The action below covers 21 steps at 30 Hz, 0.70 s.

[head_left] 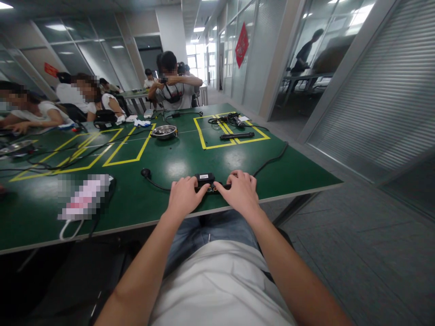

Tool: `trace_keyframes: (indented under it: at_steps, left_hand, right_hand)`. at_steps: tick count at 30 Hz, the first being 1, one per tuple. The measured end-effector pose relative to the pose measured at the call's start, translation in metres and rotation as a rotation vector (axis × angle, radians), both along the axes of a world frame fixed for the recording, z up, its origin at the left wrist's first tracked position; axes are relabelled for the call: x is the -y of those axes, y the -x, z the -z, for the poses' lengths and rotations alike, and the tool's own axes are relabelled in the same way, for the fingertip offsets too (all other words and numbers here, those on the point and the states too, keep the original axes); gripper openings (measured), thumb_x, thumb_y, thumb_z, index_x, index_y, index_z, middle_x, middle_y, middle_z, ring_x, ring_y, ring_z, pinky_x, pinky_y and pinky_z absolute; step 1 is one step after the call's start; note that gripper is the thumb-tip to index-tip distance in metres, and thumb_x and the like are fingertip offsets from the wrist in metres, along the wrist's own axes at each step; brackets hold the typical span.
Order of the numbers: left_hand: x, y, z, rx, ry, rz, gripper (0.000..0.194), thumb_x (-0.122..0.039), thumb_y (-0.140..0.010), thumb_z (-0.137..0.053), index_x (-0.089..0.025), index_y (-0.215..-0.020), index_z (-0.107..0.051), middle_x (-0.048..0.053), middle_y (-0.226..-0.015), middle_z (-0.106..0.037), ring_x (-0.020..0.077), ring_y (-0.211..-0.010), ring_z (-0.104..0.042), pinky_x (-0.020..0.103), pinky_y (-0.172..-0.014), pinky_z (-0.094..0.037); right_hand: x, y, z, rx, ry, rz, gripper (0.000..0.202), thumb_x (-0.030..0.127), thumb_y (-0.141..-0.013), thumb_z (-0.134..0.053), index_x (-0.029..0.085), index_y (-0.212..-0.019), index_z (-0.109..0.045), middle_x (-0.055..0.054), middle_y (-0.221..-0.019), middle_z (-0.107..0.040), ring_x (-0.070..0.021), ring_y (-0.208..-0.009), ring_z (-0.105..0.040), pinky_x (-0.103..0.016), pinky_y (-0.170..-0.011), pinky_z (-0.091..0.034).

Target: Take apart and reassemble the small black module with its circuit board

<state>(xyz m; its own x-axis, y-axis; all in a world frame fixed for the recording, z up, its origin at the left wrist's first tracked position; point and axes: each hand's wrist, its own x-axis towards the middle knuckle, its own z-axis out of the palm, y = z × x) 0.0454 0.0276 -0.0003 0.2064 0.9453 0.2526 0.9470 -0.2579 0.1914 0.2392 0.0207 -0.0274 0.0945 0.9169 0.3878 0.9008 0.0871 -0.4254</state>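
Close to the table's front edge, my left hand (pixel 183 194) and my right hand (pixel 242 192) grip the two ends of a dark bar-shaped part (pixel 213 187). Both thumbs point inward along its near side, with small electronic-looking details between them. My curled fingers cover much of it, so its exact kind cannot be told. Just beyond it lies a black power adapter-like box (pixel 205 177) with a white label. A cord with a round black plug (pixel 146 173) runs out to the left of my left hand. Past my right hand, a black cable (pixel 272 159) leads across the table.
Yellow tape outlines (pixel 203 136) mark the green table (pixel 183 156). Inside one lie a long black bar (pixel 237 136) and coiled black cables (pixel 220 119). A metal bowl (pixel 164 131) stands mid-table. A phone-like object (pixel 86 195) lies left. Several people sit beyond.
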Motion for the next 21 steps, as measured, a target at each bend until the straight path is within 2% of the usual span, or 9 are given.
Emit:
trace_keyframes:
  at_steps: [7, 14, 18, 21]
  left_hand:
    - [0.0, -0.001, -0.008, -0.015, 0.089, -0.026, 0.038, -0.052, -0.107, -0.058, -0.022, -0.084, -0.064, 0.009, -0.093, -0.075, 0.0309, -0.101, -0.069, 0.039, -0.083, -0.042]
    - [-0.001, -0.002, -0.004, -0.01, 0.097, -0.032, 0.036, -0.053, -0.105, -0.06, -0.022, -0.088, -0.066, 0.01, -0.099, -0.075, 0.0338, -0.106, -0.068, 0.043, -0.089, -0.046]
    - [-0.005, 0.003, -0.001, 0.151, 0.012, -0.028, 0.026, -0.045, -0.106, -0.06, -0.021, -0.112, -0.069, 0.012, -0.118, -0.074, 0.032, -0.115, -0.067, 0.045, -0.097, -0.051]
    - [-0.013, 0.007, 0.002, 0.234, -0.038, 0.05, 0.032, -0.033, -0.107, -0.057, -0.024, -0.134, -0.071, 0.012, -0.142, -0.07, 0.0317, -0.128, -0.064, 0.048, -0.108, -0.052]
  right_hand:
    - [-0.003, -0.002, 0.004, -0.046, -0.039, 0.01, 0.041, 0.06, -0.098, -0.067, 0.023, -0.082, -0.067, -0.014, -0.122, -0.069, -0.0322, -0.12, -0.06, -0.051, -0.112, -0.039]
    - [-0.001, 0.0, 0.001, -0.008, 0.017, 0.01, 0.039, 0.059, -0.097, -0.069, 0.023, -0.083, -0.069, -0.014, -0.126, -0.069, -0.0331, -0.124, -0.057, -0.051, -0.112, -0.038]
    - [0.001, -0.001, -0.002, 0.006, 0.04, -0.005, 0.035, 0.049, -0.105, -0.058, 0.022, -0.085, -0.07, -0.014, -0.126, -0.07, -0.032, -0.122, -0.058, -0.05, -0.111, -0.037]
    - [0.002, -0.003, -0.004, 0.018, 0.048, 0.001, 0.031, 0.032, -0.109, -0.048, 0.022, -0.095, -0.074, -0.013, -0.126, -0.072, -0.0306, -0.121, -0.059, -0.048, -0.111, -0.037]
